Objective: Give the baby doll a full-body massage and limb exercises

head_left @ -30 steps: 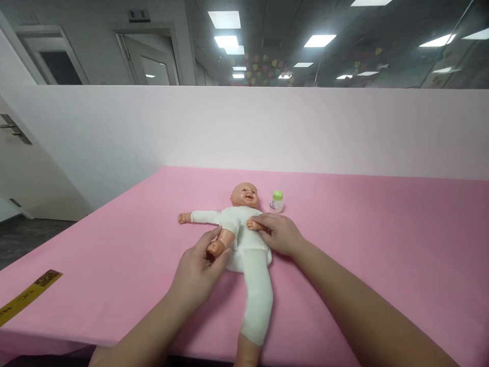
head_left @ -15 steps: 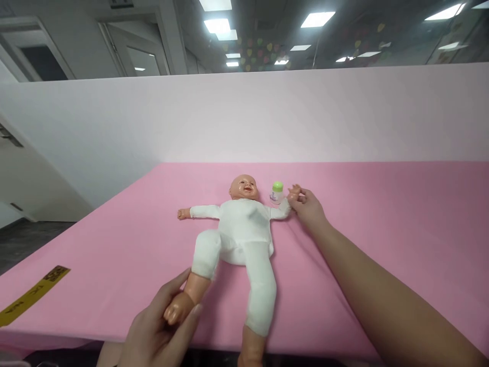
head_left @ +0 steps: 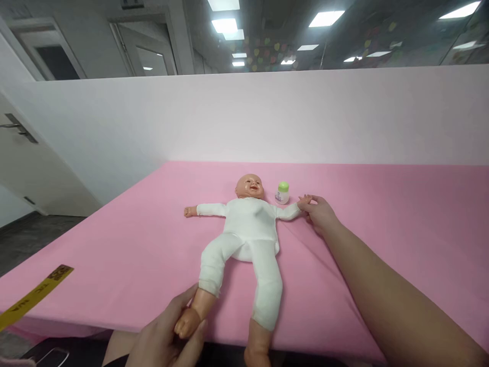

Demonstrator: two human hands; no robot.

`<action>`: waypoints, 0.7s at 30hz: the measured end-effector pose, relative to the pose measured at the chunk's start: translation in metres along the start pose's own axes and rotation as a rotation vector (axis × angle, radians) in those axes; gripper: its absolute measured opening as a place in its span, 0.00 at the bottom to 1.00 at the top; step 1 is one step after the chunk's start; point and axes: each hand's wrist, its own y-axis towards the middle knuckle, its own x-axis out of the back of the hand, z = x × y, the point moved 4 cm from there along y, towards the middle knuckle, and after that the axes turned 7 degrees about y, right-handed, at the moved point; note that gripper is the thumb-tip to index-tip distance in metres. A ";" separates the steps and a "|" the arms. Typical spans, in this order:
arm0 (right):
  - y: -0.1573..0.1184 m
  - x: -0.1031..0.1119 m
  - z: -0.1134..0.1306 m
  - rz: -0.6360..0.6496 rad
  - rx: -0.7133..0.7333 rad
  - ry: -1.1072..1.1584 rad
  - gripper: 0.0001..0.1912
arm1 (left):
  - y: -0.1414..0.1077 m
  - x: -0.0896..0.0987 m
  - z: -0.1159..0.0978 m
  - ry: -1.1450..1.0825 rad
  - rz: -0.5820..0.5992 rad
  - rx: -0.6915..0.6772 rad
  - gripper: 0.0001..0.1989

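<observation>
Risk: too hard a pull on the leg point(head_left: 213, 267) could drag the doll point(head_left: 250, 219), lying mid-frame on the tabletop point(head_left: 130, 260), off the near edge; a careless arm swing could tip the jar point(head_left: 282, 194), upper centre. Left hand point(head_left: 164, 331), bottom centre: fingers partly open, thumb and index around the foot point(head_left: 188, 323). Right hand point(head_left: 321, 215), right of centre: fingers pinching the doll's hand point(head_left: 304, 201).

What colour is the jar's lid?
The lid is light green, best seen in the head view.
</observation>
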 end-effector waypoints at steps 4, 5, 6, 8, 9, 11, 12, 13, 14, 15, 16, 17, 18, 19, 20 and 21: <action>-0.036 -0.029 0.021 0.102 0.125 0.135 0.29 | 0.016 0.001 -0.001 -0.033 0.012 -0.002 0.21; -0.046 -0.038 0.026 0.143 0.169 0.115 0.27 | 0.022 0.000 -0.001 -0.042 0.005 -0.003 0.22; -0.057 -0.046 0.031 0.173 0.224 0.067 0.26 | 0.029 0.000 -0.002 -0.049 -0.009 -0.002 0.23; -0.077 -0.060 0.038 0.221 0.340 -0.088 0.24 | 0.042 -0.003 -0.005 -0.056 -0.042 -0.003 0.23; -0.087 -0.067 0.041 0.250 0.396 -0.180 0.23 | 0.048 -0.005 -0.008 -0.058 -0.049 -0.007 0.24; -0.102 -0.079 0.044 0.319 0.527 -0.352 0.19 | 0.060 -0.010 -0.015 -0.064 -0.040 -0.019 0.24; -0.109 -0.084 0.046 0.356 0.606 -0.421 0.17 | 0.065 -0.013 -0.019 -0.067 -0.032 -0.023 0.24; -0.114 -0.089 0.047 0.391 0.690 -0.477 0.15 | 0.071 -0.015 -0.023 -0.070 -0.022 -0.026 0.24; -0.119 -0.094 0.048 0.419 0.774 -0.520 0.13 | 0.076 -0.018 -0.026 -0.076 -0.011 -0.025 0.24; -0.122 -0.097 0.048 0.447 0.849 -0.556 0.13 | 0.081 -0.021 -0.029 -0.083 0.005 -0.025 0.24; -0.124 -0.100 0.047 0.473 0.913 -0.584 0.14 | 0.086 -0.024 -0.031 -0.094 0.023 -0.022 0.24; -0.126 -0.103 0.046 0.498 0.963 -0.610 0.15 | 0.091 -0.028 -0.032 -0.108 0.042 -0.017 0.24; -0.127 -0.105 0.045 0.520 1.002 -0.635 0.16 | 0.095 -0.032 -0.033 -0.126 0.063 -0.014 0.24; -0.127 -0.106 0.044 0.536 1.032 -0.659 0.17 | 0.099 -0.036 -0.033 -0.145 0.082 -0.012 0.23; -0.127 -0.108 0.042 0.547 1.054 -0.681 0.18 | 0.102 -0.039 -0.033 -0.162 0.098 -0.010 0.23; -0.127 -0.109 0.041 0.551 1.069 -0.700 0.18 | 0.104 -0.041 -0.032 -0.176 0.110 -0.010 0.23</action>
